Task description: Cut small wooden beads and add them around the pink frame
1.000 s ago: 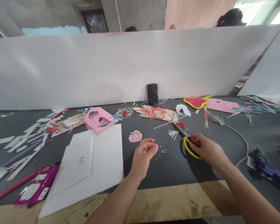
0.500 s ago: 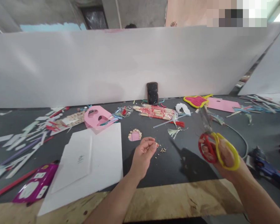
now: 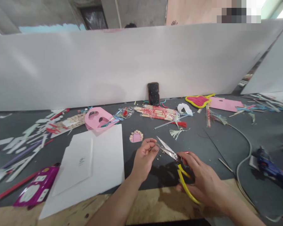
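Note:
My left hand (image 3: 144, 158) is raised a little above the dark table mat (image 3: 198, 147), fingers pinched together on something too small to name. My right hand (image 3: 204, 182) grips the scissors (image 3: 174, 163) by their red and yellow handles. The metal blades are parted and point up-left at my left fingertips. Several small beads (image 3: 162, 153) lie scattered on the mat just under the blades. A small pink piece rimmed with beads (image 3: 136, 137) lies just beyond my left hand.
White paper sheets (image 3: 94, 163) lie left of my hands, a purple card (image 3: 36, 190) further left. A phone (image 3: 153, 93) leans on the white partition. Wrapped sticks (image 3: 159, 113), pink cut-outs (image 3: 99, 118), strips, a tassel (image 3: 175, 133), a cable (image 3: 243, 150) and a blue glue gun (image 3: 267, 164) litter the table.
My right hand picked the scissors up off the mat, lifted them, then swung them left and down so the open blades now reach my left fingertips. My left hand stayed nearly still.

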### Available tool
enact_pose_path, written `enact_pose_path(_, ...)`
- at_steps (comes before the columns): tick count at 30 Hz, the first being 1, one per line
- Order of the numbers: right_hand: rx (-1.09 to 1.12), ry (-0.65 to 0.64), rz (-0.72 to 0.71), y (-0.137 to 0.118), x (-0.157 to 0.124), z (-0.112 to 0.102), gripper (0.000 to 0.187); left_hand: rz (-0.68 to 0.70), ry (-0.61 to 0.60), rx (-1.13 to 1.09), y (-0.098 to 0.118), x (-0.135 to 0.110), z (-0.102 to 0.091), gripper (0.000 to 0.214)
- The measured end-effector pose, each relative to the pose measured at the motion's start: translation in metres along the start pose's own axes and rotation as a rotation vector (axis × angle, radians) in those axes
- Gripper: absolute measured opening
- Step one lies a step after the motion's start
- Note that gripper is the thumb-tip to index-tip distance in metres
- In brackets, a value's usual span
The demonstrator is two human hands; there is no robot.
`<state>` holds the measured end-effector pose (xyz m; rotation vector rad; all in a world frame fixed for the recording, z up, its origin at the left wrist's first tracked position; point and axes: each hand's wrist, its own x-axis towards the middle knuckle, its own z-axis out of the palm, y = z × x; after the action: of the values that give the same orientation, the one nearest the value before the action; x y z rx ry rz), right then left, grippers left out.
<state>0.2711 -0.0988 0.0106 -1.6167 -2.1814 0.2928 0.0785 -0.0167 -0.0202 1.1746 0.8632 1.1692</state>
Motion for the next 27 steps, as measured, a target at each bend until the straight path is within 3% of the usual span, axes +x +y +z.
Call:
enact_pose_path(16, 0.019, -0.102, 0.015, -0.004, -0.004, 0.007, 0.064, 0.13, -0.071, 0.155, 0.0, -0.003, 0.002, 0.021)
enact_pose_path(20, 0.09, -0.14, 0.036, 0.0, -0.005, 0.011, 0.054, 0.152, -0.073, 0.233, -0.001, -0.003, 0.001, 0.021)
enact_pose_path(27, 0.062, -0.057, -0.003, 0.002, -0.007, 0.018, 0.049, 0.169, -0.075, 0.237, 0.0, -0.004, 0.001, 0.021)
